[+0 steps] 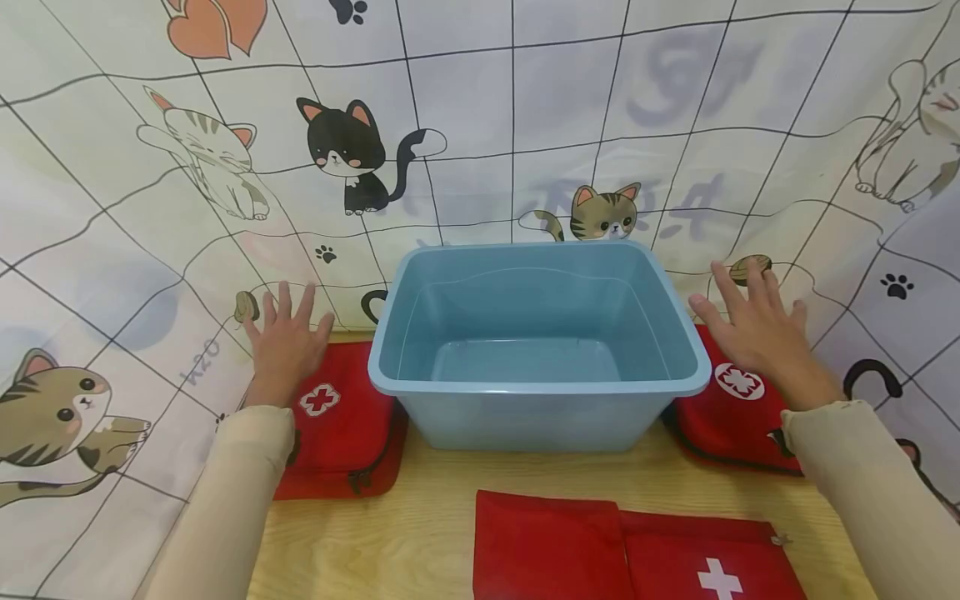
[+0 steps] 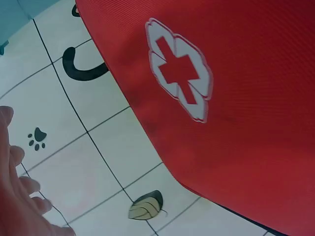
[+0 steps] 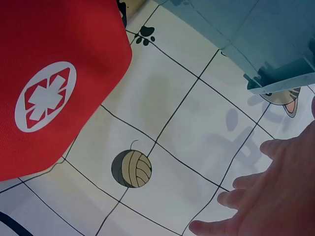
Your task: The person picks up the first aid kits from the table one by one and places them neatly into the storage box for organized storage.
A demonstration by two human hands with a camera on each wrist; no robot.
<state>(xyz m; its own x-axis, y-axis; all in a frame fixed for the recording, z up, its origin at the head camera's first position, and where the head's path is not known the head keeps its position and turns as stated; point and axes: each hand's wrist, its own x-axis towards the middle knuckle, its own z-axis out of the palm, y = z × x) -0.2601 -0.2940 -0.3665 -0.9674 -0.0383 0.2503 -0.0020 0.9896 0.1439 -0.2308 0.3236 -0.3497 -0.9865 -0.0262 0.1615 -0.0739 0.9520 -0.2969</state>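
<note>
Head view: blue bin [image 1: 540, 417] standing on a wood-grained counter [image 1: 360, 542], at the centre, between two red bags. The left red bag [image 1: 345, 433] carries a white-edged cross emblem; the right red bag [image 1: 738, 425] bears a round white one. The left hand [image 1: 287, 354] is held over the far left part of its bag, to the left of the bin, fingers straight and spread. The right hand [image 1: 761, 325] is placed likewise over the far part of the opposite bag, to the right of the bin, fingers extended and apart. On the near side, a plain red pouch [image 1: 547, 546] adjoins a white-cross pouch [image 1: 720, 542] to its right; both lie nearer than either hand. A cat-patterned cloth [image 1: 480, 125] rises at the far side.

Left wrist view: the left red bag takes up most of the scene; patterned cloth shows between its edge and the outstretched, partly cut-off fingers.

Right wrist view: the right red bag and the right hand appear well apart, fingers spread, with cloth visible between them and part of the bin also showing.
</note>
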